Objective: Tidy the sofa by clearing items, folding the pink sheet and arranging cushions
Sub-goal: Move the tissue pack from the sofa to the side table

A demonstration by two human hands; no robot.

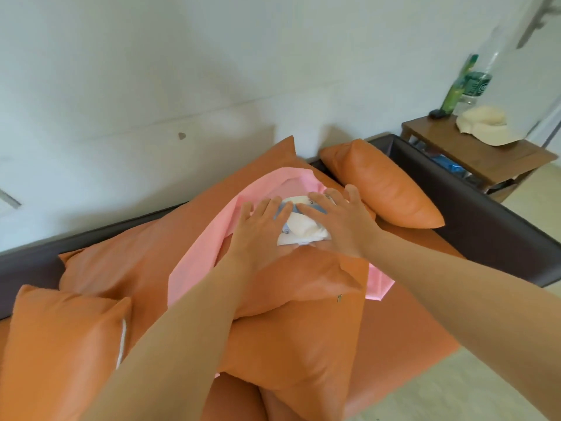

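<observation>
Both hands (303, 226) touch white packet (299, 227)

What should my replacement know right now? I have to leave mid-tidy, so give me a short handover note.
Left hand and right hand: both laid on the white packet, fingers fairly straight; whether they grip it is unclear.
The packet lies on the pink sheet, which is unfolded, draped among the orange cushions.
Side table already holds bottles and a hat.
Left: remove the packet, fold the sheet, arrange the cushions.
</observation>
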